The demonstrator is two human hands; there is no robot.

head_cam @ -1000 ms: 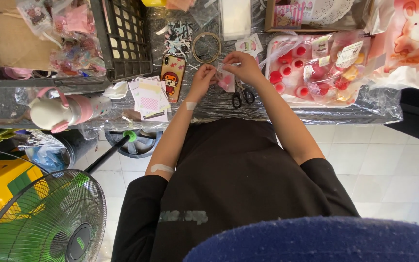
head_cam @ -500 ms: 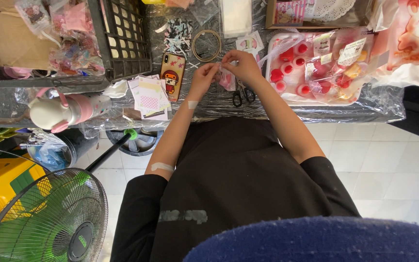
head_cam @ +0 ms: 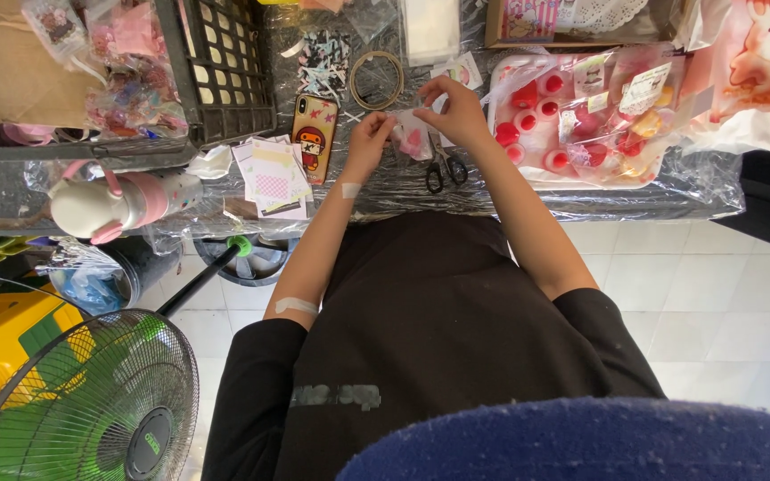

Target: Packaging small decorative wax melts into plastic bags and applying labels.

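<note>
Left hand: the left hand (head_cam: 369, 140) is up over the table, and its fingers are pinched shut on the left edge of a small clear bag.
Right hand: the right hand (head_cam: 456, 111) is just beside it, and its fingers are pinched shut on the top and right side of the same bag.
Small clear bag: the small clear bag (head_cam: 412, 138) has something pink inside. It is held between the two hands, a little above the table top. I cannot tell what the pink thing is.
Scissors: the scissors (head_cam: 443, 167) have black handles. They lie on the table just under the right hand.
Phone: the phone (head_cam: 315, 136) has a cartoon face on its case. It lies flat, just left of the left hand.
Paper cards: a pile of paper cards (head_cam: 273, 177) sits near the table edge, left of the phone.
Tape ring: a tape ring (head_cam: 378, 80) lies flat behind the hands.
Tray: a white tray (head_cam: 581, 174) with little red and white pots is to the right of the right hand, under clear wrap.
Bottle: a pink and white bottle (head_cam: 122, 203) lies on its side, far to the left.
Fan: a green fan (head_cam: 73, 401) stands on the floor, low on the left.
Table: the table (head_cam: 510, 200) is covered in shiny clear plastic.
</note>
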